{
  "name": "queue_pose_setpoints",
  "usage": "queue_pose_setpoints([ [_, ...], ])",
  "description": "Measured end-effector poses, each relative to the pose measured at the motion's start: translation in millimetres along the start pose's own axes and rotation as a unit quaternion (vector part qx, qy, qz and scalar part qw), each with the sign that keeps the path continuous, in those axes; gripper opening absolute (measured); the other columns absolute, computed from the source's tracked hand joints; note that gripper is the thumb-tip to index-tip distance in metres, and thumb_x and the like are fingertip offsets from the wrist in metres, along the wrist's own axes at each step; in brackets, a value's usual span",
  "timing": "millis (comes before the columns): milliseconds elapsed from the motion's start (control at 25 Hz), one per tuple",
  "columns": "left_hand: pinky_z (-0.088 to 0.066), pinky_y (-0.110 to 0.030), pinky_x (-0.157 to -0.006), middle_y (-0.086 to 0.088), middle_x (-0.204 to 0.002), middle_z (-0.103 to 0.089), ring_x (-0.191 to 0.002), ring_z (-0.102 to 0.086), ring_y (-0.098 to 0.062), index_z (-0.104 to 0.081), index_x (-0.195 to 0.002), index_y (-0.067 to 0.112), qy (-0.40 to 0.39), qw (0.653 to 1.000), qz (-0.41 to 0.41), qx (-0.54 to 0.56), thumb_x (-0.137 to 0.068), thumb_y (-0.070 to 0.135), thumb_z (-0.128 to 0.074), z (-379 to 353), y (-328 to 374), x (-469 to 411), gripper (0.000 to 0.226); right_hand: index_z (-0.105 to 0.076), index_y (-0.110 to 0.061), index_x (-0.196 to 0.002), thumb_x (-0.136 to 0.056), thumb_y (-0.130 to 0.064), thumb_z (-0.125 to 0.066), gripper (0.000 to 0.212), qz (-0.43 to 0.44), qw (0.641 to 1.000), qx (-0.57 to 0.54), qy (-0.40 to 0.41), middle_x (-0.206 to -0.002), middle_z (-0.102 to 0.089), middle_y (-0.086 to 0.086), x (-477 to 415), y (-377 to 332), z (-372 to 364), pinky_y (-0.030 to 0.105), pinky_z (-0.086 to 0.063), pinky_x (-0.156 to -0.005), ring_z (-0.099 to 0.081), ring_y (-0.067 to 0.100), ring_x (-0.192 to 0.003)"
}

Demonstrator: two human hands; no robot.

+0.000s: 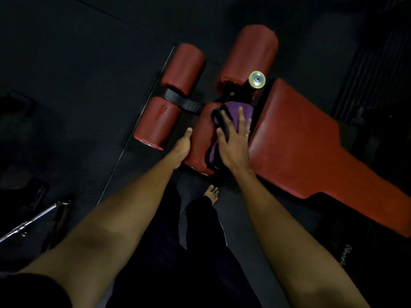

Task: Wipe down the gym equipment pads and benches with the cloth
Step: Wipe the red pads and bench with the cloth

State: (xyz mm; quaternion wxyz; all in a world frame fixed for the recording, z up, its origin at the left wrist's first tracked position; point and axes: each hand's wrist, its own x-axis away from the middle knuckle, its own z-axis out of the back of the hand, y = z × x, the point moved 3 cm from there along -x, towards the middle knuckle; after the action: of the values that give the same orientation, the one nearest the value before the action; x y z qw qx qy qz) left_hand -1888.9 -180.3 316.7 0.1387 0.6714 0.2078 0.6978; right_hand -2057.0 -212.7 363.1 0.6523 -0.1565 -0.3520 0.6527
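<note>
Your right hand lies flat and open, fingers spread, pressing the soft purple cloth onto a round red roll pad. Your left hand touches that roll's left side. Its fingers are hidden, so I cannot tell its grip. There are four smooth red rolls. One long, shiny bench pad lies just right.
</note>
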Motion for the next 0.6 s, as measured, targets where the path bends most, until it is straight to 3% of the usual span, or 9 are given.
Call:
queue_pose_setpoints([
  [120,-0.051,-0.038,-0.099,-0.008,-0.127,-0.066,-0.111,-0.065,-0.023,-0.055,-0.140,0.014,-0.056,0.998,0.007,0.015,-0.105,0.062,-0.024,-1,8,5,0.067,-0.018,-0.047,-0.160,-0.107,-0.046,-0.041,0.057,-0.084,0.991,-0.107,0.021,-0.170,0.012,-0.011,18,8,1,0.057,-0.023,-0.123,-0.001,0.021,-0.158],
  [280,-0.048,-0.034,-0.095,-0.009,-0.128,-0.063,-0.111,-0.061,-0.023,-0.053,-0.144,0.013,0.004,1.000,-0.014,-0.004,-0.105,0.061,-0.024,-4,9,9,0.068,-0.006,-0.056,-0.157,-0.108,-0.051,-0.037,0.058,-0.087,0.991,-0.103,0.009,-0.168,0.019,-0.016,73,5,-16,0.062,-0.035,-0.115,0.002,0.023,-0.158],
  [440,-0.042,-0.044,-0.111,-0.018,-0.140,-0.058,-0.127,-0.056,-0.032,-0.055,-0.143,0.010,0.083,0.993,-0.028,-0.074,-0.104,0.064,-0.021,-9,2,9,0.075,-0.027,-0.033,-0.161,-0.107,-0.038,-0.040,0.056,-0.003,0.999,0.005,0.033,-0.172,0.009,-0.006,94,-12,-30,0.063,-0.023,-0.122,0.013,0.030,-0.157],
  [600,-0.040,-0.045,-0.112,-0.018,-0.143,-0.056,-0.130,-0.054,-0.036,-0.052,-0.145,0.011,0.124,0.989,-0.007,-0.084,-0.104,0.063,-0.019,-9,-2,-1,0.074,-0.044,-0.030,-0.154,-0.098,-0.035,-0.041,0.057,0.095,0.985,0.142,0.023,-0.171,-0.012,0.000,67,-22,-33,0.067,-0.012,-0.122,0.005,0.039,-0.157],
])
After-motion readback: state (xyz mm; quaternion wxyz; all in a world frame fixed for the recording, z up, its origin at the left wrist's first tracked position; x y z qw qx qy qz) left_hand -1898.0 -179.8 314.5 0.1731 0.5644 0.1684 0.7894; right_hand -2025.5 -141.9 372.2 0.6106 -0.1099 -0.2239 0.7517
